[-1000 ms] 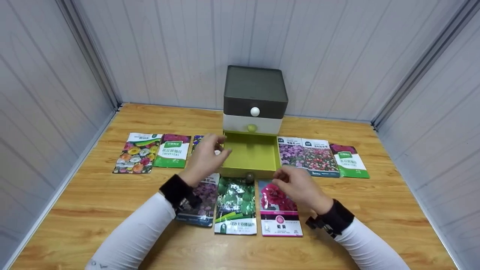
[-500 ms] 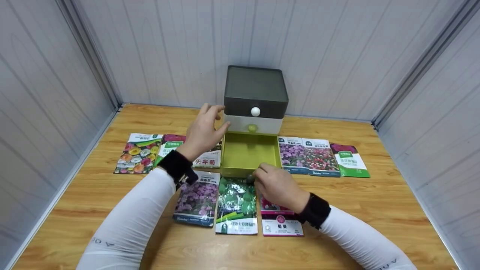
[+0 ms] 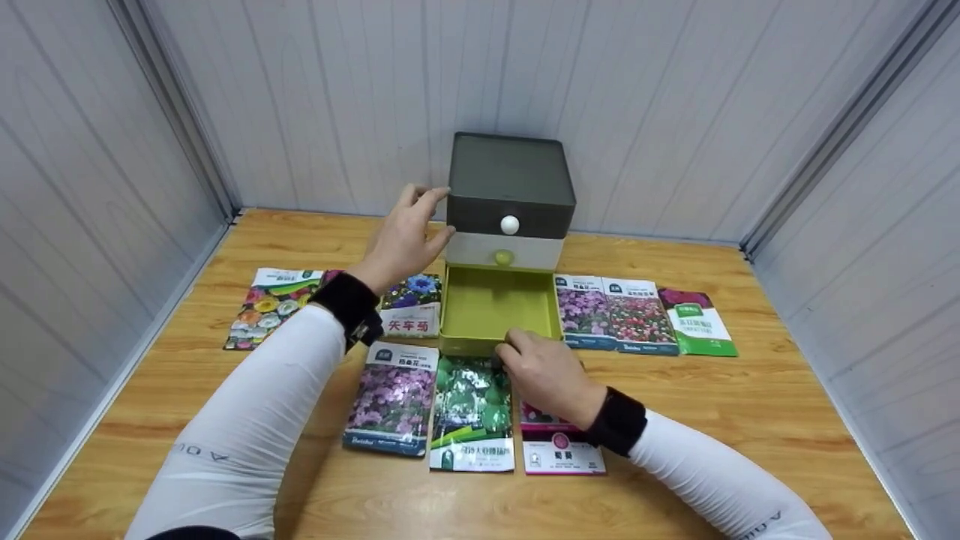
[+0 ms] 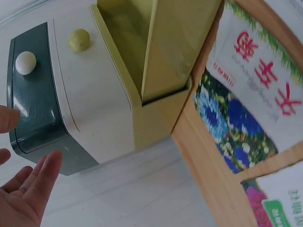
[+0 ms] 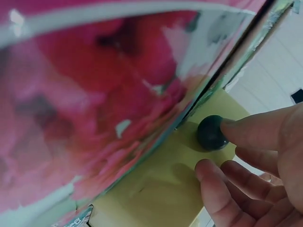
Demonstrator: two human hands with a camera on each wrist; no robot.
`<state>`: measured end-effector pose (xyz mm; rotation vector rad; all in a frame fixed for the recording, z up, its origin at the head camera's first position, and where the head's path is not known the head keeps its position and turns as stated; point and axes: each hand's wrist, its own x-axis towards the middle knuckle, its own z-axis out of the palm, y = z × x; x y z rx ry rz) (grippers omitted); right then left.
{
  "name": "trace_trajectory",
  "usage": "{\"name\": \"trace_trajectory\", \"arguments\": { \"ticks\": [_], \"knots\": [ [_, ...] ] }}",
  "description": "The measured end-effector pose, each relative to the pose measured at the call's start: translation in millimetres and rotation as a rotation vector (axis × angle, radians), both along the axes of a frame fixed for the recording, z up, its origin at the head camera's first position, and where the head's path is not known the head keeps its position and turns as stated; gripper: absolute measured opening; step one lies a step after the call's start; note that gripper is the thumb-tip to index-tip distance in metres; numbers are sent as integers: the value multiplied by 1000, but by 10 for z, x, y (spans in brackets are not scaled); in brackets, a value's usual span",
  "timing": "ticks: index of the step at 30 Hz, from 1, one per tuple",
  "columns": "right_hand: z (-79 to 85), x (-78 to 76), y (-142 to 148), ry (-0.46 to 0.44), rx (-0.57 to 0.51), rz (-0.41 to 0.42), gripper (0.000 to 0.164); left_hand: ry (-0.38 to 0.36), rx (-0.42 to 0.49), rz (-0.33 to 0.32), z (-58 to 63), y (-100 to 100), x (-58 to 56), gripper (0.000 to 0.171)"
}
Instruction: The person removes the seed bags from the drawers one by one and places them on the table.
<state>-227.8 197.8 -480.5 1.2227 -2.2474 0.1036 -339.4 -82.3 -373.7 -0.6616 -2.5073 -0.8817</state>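
Observation:
A small chest of drawers [image 3: 511, 166] stands at the back, with dark, white and green tiers. Its bottom green drawer [image 3: 499, 300] is pulled out with nothing in it. At the chest's left side is my left hand [image 3: 405, 236]; in the left wrist view its fingers [image 4: 45, 182] are extended beside the dark tier, with the thumb before the front. My right hand [image 3: 546, 373] is at the green drawer's dark round knob [image 5: 211, 133]. Its thumb touches the knob and its other fingers curl close below. A pink-flower seed packet [image 3: 562, 454] lies partly under that hand.
Seed packets surround the drawer: a blue-flower one [image 3: 411, 307] on the left, a purple-flower one [image 3: 391, 397] and a green one [image 3: 472, 412] in front, several on the right, including a red-flower one [image 3: 641, 315]. Panel walls [image 3: 360, 97] enclose the wooden table [image 3: 247, 405].
My left hand has risen from beside the drawer to the chest's upper left side. My right hand has moved left from above the pink-flower packet to the knob.

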Motion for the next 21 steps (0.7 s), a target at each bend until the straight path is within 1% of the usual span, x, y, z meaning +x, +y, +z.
{"name": "trace_trajectory", "arguments": {
  "ticks": [2, 5, 11, 17, 21],
  "knots": [
    [-7, 5, -4, 17, 17, -4, 17, -8, -6, -18, 31, 8, -25, 60],
    [-11, 12, -14, 19, 53, -19, 19, -23, -5, -35, 66, 34, -59, 61],
    [-13, 23, -53, 61, 98, -35, 15, -70, 25, -51, 94, 102, -136, 60],
    [-34, 54, -107, 80, 170, -51, 19, -123, 30, -30, 68, 140, -199, 50],
    [-21, 62, -133, 94, 217, -68, 20, -114, 46, -13, 68, 148, -222, 42]
  ]
}}
